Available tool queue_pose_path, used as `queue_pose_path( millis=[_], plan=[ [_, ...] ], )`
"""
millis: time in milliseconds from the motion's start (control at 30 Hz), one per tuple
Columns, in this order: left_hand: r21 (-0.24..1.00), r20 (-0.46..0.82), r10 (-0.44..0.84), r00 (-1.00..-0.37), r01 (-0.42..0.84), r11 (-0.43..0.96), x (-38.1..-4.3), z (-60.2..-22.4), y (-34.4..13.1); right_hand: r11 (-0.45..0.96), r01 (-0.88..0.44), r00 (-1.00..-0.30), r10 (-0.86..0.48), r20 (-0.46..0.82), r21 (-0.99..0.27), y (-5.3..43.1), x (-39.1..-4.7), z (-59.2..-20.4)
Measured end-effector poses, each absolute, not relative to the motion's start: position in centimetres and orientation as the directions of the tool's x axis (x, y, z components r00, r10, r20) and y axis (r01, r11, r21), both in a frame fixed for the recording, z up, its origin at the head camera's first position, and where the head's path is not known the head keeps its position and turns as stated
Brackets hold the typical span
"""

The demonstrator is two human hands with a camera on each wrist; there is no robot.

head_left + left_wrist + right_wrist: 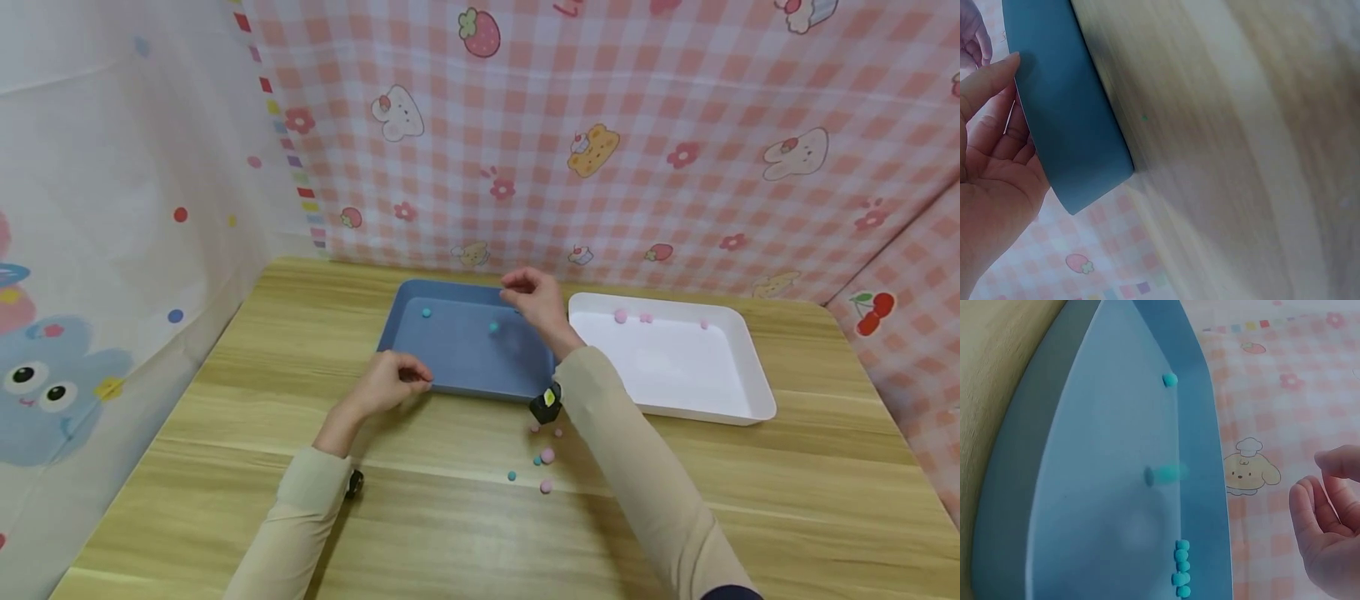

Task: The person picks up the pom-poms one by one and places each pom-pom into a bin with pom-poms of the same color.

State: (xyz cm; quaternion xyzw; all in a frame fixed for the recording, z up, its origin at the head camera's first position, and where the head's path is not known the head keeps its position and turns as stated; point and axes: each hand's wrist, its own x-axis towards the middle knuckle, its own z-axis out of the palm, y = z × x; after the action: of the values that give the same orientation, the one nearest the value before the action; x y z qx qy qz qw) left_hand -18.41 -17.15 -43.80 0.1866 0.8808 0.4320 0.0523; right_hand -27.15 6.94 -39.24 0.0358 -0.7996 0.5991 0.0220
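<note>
Grip: left hand (386, 382) holds the near rim of the blue tray (465, 387), close to its near-left corner, fingers at the edge. Right hand (534, 302) is over the tray's far edge, right of its middle; fingers loosely bent, narrow gap at thumb and index, nothing visible between them.

Blue tray sits left of the white tray (759, 392), both on the wood table (435, 517). In the blue one: a lone teal ball (427, 312) at the far left, a motion-blurred teal ball (493, 327) near the middle with a dark spot beside it, can't tell if it touches the floor. Right wrist view adds a row of teal balls (1181, 555) along the far wall, right part.

White tray: pink balls (621, 317) by its far wall, two of them together, left to right of center.

Loose on the table, near side of the trays: mixed pink balls and teal balls, incl. a larger pink ball (547, 456) just beside a small teal ball (537, 460). Black wrist unit (546, 404) on the right sleeve (637, 458). Pink checked cloth (637, 100) behind the table.
</note>
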Motion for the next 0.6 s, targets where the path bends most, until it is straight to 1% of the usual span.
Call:
queue_pose_path(
  millis=[100,133,233,333,400,600],
  plan=[
    [0.79,0.105,0.388,-0.916,0.314,0.527,-18.4,-43.9,-17.3,0.266,-0.085,-0.996,-0.036,0.078,-0.96,7.3,-26.9,-39.2],
    [0.791,0.136,0.399,-0.907,0.341,0.508,-18.4,-43.9,-17.3,0.261,-0.089,-0.996,-0.039,0.082,-0.961,7.4,-26.8,-39.2],
    [0.794,0.166,0.409,-0.897,0.368,0.483,-18.3,-44.0,-17.3,0.259,-0.118,-0.993,-0.048,0.109,-0.959,7.9,-26.1,-39.0],
    [0.786,0.159,0.4,-0.903,0.361,0.502,-18.4,-44.0,-17.2,0.269,-0.15,-0.989,-0.056,0.141,-0.951,8.3,-25.3,-38.8],
    [0.776,0.129,0.382,-0.915,0.333,0.535,-18.5,-44.1,-17.2,0.274,-0.162,-0.987,-0.06,0.151,-0.948,8.6,-24.7,-38.5],
    [0.765,0.096,0.366,-0.926,0.304,0.568,-18.4,-44.0,-17.1,0.235,-0.177,-0.983,-0.09,0.16,-0.956,9.1,-22.7,-38.2]
  ],
)
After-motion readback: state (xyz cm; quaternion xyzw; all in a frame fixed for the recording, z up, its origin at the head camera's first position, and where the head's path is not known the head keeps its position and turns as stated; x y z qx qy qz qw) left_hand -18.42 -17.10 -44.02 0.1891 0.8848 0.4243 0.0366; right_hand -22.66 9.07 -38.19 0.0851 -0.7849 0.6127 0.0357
